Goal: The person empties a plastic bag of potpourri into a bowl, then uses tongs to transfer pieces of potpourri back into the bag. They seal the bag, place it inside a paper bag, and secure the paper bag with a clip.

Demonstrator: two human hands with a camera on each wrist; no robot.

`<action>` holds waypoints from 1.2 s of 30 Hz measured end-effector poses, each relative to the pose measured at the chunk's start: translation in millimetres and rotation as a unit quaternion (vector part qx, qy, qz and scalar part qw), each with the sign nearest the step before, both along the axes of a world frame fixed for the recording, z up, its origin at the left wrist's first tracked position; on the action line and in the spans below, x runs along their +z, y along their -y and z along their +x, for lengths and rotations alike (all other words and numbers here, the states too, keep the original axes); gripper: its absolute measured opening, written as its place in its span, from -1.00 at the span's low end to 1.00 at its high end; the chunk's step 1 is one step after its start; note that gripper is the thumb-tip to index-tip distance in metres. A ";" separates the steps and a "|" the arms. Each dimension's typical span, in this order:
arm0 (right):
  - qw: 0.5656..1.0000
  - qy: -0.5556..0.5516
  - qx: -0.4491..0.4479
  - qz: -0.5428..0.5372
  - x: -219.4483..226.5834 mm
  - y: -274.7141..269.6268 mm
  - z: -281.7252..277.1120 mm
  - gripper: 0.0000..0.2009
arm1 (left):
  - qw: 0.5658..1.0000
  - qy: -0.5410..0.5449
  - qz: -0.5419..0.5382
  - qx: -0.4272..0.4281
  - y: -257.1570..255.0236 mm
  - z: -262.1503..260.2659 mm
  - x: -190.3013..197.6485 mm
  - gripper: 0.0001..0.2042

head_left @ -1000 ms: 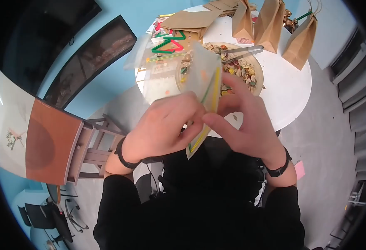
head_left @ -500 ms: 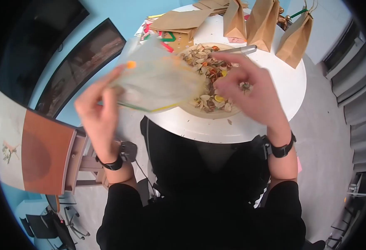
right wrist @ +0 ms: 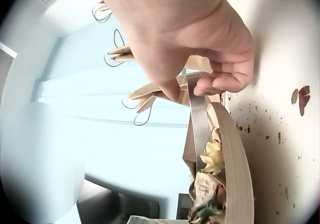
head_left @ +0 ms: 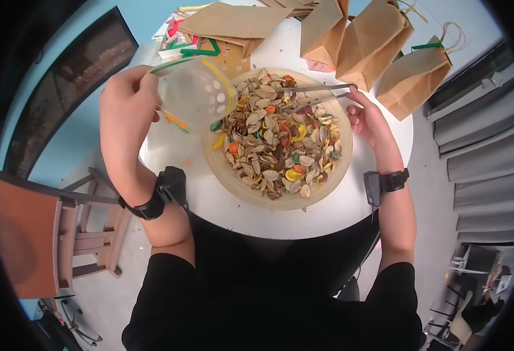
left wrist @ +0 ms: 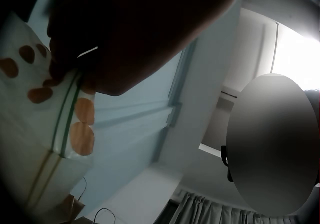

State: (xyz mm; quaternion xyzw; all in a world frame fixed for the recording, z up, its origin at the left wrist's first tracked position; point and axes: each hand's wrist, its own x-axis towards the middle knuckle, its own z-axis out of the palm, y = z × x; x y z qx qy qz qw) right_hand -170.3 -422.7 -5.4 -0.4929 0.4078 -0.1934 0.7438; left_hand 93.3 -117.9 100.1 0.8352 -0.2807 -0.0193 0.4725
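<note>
Clear plastic, w/ pale dots and a green-and-yellow seal: the zip bag (head_left: pixel 195 88) is held up by the L hand (head_left: pixel 125 105), fingers clamped on its edge, overlapping the L rim of the bowl (head_left: pixel 269 205) in the head view. Metal tongs (head_left: pixel 315 89) are laid over the bowl's far R side, tips in the dried mix (head_left: pixel 263 140); their joined end is met by the R hand (head_left: pixel 369 120), fingers bent. Whether it's pinched or only touched can't be told.

Step in hand is prob. taking up the tongs for bagging the mix. Both tong arms are best gripped further down, so they can be squeezed evenly. Bag mouth should be spread wide & brought low over the bowl, so dropped bits are caught; small loads are advised, w/ the seal track kept free of crumbs. Thin film prob. folds easily.

In the L wrist view the L hand is near-black, finger detail lost, and the bag is cut off by the frame. How wide its mouth gapes can't be judged. Orange item (head_left: pixel 177 123) by the bag isn't identifiable. Contents of the standing paper bags (head_left: pixel 374 41), if any, are hidden.
</note>
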 end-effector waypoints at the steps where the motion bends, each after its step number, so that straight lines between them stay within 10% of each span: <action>1: 1.000 -0.002 0.007 0.017 1.4 2.6 3.8 -0.65 | 0.999 -0.030 0.000 -0.020 3.3 0.1 -4.6 -0.73; 11: 0.982 0.108 -0.050 -0.146 17.2 -8.4 20.5 -0.66 | 0.985 -0.119 -0.059 -0.112 -12.9 12.0 -12.3 -0.70; 17: 0.878 0.048 -0.072 -0.470 67.4 -46.1 24.2 -0.78 | 0.981 -0.125 -0.074 -0.126 -3.4 9.0 -14.6 -0.69; 25: 0.893 0.002 0.011 -0.451 69.9 -51.6 37.7 -0.82 | 0.987 -0.128 -0.024 -0.090 7.2 0.0 -11.8 -0.65; 31: 0.823 -0.026 0.165 -0.542 71.1 -51.1 32.4 -0.79 | 0.986 -0.123 0.000 -0.114 13.8 -2.3 -16.1 -0.68; 36: 0.816 -0.070 0.013 -0.574 69.7 -48.0 -5.0 -0.79 | 0.988 -0.091 0.031 -0.118 23.1 -3.8 -17.6 -0.68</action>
